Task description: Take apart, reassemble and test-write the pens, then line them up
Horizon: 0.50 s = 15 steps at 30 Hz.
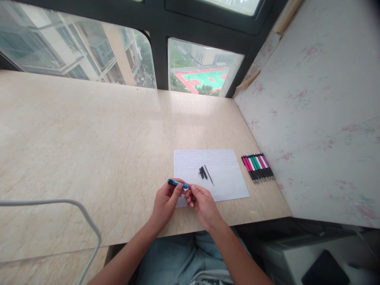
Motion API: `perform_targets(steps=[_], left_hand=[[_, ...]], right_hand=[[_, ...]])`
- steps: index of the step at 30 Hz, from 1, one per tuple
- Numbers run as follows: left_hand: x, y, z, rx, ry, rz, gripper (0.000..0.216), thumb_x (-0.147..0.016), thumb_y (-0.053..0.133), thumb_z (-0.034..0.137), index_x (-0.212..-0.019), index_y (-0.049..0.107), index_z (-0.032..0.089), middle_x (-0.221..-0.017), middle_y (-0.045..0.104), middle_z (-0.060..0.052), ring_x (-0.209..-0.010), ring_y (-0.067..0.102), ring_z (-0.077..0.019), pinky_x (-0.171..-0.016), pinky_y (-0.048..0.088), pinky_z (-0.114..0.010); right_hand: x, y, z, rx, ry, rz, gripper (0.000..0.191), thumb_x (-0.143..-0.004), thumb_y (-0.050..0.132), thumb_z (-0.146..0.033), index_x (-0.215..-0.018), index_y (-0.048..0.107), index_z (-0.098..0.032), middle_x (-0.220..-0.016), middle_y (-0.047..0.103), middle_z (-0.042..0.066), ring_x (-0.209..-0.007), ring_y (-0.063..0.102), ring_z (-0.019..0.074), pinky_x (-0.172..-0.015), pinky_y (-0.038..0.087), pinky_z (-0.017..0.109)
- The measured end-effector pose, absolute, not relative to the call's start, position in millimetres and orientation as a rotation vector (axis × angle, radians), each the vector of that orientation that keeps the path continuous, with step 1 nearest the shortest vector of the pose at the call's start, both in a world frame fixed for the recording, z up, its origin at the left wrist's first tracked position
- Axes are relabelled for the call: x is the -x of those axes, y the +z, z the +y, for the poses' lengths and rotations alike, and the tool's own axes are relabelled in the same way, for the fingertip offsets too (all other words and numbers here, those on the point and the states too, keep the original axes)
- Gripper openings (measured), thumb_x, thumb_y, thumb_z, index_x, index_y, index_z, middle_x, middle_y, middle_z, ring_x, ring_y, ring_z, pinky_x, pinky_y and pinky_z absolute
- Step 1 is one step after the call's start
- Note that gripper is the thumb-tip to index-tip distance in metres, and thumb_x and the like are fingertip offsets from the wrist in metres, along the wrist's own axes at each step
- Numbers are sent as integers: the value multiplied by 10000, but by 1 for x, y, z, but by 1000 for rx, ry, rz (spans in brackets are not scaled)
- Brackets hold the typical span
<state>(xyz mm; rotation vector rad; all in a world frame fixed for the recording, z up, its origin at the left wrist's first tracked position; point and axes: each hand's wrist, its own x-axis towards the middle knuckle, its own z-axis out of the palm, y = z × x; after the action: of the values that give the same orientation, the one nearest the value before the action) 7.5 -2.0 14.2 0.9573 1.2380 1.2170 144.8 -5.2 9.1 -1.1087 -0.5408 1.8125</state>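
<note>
My left hand (165, 201) pinches a blue pen barrel (177, 183) that points left, held over the near edge of a white sheet of paper (227, 178). My right hand (202, 202) is closed at the barrel's right end, fingers curled together against it. On the paper lie small black pen parts (202, 172) and a thin dark refill (209, 175), a short way beyond both hands.
A row of several pens (257, 167) with pink, green and purple barrels lies right of the paper, near a flowered wall panel (320, 118). The beige marble desk (89, 150) runs to a window. A grey wire frame (74, 206) stands at the near left.
</note>
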Motion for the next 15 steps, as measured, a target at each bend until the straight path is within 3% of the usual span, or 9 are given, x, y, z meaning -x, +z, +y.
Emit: perform_targets(steps=[10,15], left_hand=[[-8,16,0,-919,1236,1203,210,-809,696,369,-885,713,173,-689,679,-40,-647,600,-180,-636,451,-274],[-9,19,0,-922,1218,1204,216,-823,678,377,-865,714,168,-696,681,-50,-624,584,-167,-601,439,-267]], right_hand=[[-155,12,-6,1225,1726,-695,234,-769,704,-368,-887,697,-166,-738,661,29,-613,552,123,-548,410,239],[-201,12,12,1544,1159,-1147,261,-847,596,-404,-890,719,-178,-815,695,61,-688,600,172,-605,472,285]])
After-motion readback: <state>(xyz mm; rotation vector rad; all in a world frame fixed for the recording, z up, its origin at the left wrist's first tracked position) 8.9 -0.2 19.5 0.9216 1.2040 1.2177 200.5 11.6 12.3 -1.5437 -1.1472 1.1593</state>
